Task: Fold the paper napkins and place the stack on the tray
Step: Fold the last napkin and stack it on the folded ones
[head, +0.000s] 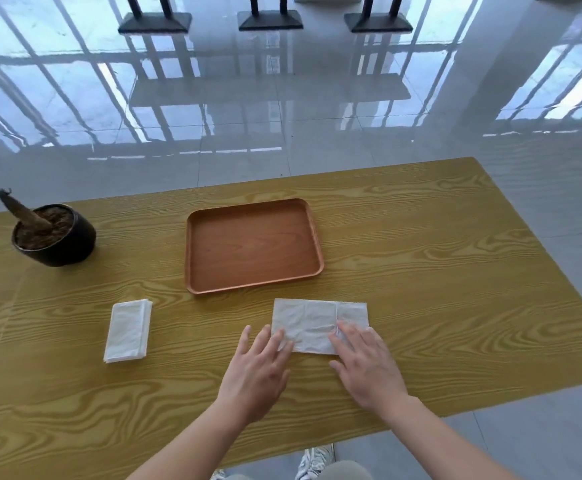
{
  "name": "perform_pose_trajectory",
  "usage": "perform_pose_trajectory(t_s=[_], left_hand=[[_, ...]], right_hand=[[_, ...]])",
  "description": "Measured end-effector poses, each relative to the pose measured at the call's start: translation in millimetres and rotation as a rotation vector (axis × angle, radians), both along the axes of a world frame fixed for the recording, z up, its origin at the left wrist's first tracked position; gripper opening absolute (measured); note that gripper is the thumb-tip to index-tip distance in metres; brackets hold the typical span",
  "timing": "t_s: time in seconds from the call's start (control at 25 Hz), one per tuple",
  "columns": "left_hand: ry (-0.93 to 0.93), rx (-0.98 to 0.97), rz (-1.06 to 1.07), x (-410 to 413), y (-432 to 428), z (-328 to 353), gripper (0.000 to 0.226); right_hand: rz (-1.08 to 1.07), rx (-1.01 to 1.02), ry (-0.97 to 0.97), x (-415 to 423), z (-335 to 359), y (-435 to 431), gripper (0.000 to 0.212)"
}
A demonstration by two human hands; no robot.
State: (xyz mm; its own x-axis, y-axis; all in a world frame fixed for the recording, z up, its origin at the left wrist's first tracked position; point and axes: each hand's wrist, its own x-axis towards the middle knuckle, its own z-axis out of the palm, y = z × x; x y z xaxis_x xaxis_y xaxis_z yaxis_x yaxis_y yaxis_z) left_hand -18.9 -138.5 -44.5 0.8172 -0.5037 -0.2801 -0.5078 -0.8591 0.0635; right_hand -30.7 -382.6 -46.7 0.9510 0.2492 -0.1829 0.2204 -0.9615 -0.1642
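Note:
A white paper napkin (317, 318) lies flat on the wooden table, folded into a long rectangle with creases showing, just in front of the brown tray (192, 258). My left hand (258, 368) rests with spread fingers on the napkin's near left corner. My right hand (365, 365) presses flat on its near right part, covering that corner. Neither hand grips anything. A small stack of white napkins (128, 330) sits to the left, apart from both hands. Nothing lies in the tray.
A black pot (61, 244) filled with brown soil and a leaning stub stands at the table's far left. The table (456, 289) ends close on the right and at the near edge. Glossy tiled floor lies beyond.

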Motion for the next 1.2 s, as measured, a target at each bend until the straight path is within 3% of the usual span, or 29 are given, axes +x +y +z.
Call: perform_pose_trajectory(t_s=[0.4, 0.8, 1.0, 1.08, 1.2], left_hand=[[0.018, -0.005, 0.319, -58, 123, 9, 0.051], [-0.018, -0.076, 0.386, -69, 142, 3, 0.049], [-0.052, -0.127, 0.4, -70, 143, -1, 0.045], [-0.049, -0.182, 0.459, -68, 142, -2, 0.048], [-0.056, -0.202, 0.512, -58, 134, 0, 0.048]], right_hand=[[0.259, 0.076, 0.034, 7, -1, 125, 0.051], [0.283, 0.117, 0.021, 3, -1, 145, 0.048], [0.06, 0.255, -0.057, 10, 2, 123, 0.038], [-0.064, 0.233, -0.064, 24, 4, 117, 0.034], [-0.111, 0.14, 0.009, 54, 8, 124, 0.044]])
